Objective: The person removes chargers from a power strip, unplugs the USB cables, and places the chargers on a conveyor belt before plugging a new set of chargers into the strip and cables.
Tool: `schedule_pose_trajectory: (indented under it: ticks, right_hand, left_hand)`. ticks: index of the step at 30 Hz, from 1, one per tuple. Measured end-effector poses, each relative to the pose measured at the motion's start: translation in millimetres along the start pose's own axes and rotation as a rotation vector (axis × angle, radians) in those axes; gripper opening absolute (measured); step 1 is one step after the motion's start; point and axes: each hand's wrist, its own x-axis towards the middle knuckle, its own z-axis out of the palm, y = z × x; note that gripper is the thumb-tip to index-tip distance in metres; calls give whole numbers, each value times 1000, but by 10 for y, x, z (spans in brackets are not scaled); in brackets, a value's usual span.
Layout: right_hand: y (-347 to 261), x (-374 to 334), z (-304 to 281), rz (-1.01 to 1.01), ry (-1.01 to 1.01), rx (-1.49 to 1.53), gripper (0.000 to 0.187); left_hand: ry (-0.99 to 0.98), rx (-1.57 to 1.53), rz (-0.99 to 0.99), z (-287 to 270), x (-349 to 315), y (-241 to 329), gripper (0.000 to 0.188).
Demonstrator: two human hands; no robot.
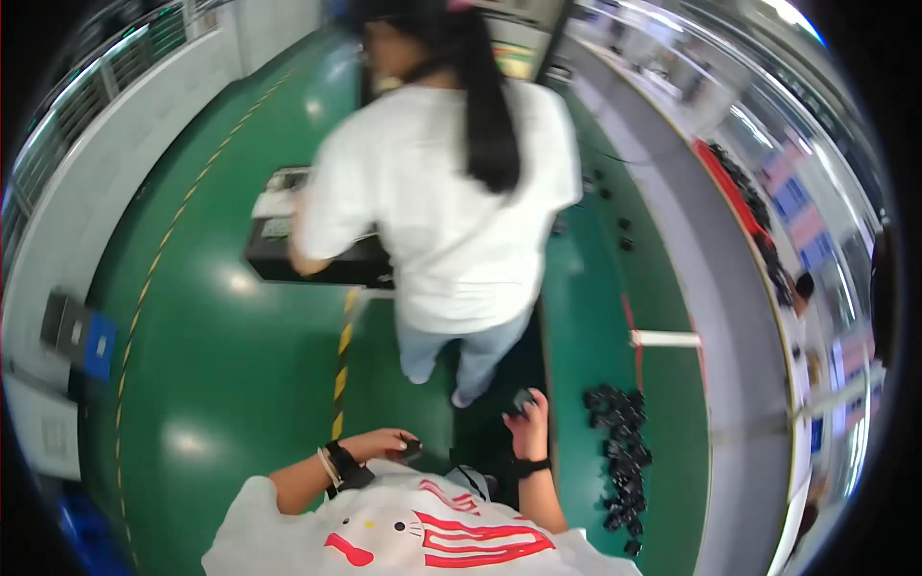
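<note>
- Left hand [389,444]: fingers curled around a small dark part [411,447], shape blurred.
- Right hand [528,422]: pinching another dark part [521,399], partly hidden by the fingers.
- At 3 o'clock of it, black parts [619,451] heaped on the green worktop [672,422].
- At 12 o'clock, a co-worker [451,202] hides most of a black tray [288,252].

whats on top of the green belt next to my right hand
A heap of small black parts lies on the green belt beside the right hand, which grips one small dark piece. Whatever lies beneath the heap is covered.

Glossy green floor [230,365], matt black plastic parts [622,461] on the smooth green belt [595,317], white cloth shirt [451,211].
</note>
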Motion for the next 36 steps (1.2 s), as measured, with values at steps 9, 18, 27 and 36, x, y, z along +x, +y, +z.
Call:
schedule_pose_trajectory:
  ticks: [9,18,27,36]
  right_hand:
    - [965,339,2889,153,-553,-124,33]
    - [1748,70,3691,502,-1075,-522,40]
    - [1981,692,4361,446,-1161,-536,45]
    - [1955,1590,4234,476,-937,-863,45]
  left_hand:
    - [639,-449,436,-940,-1369,-432,39]
    - [806,-953,751,-1396,-1906,-230,31]
    - [612,-1161,825,-2614,-1788,1202,43]
    - [819,-622,706,-4452,-1355,2469,24]
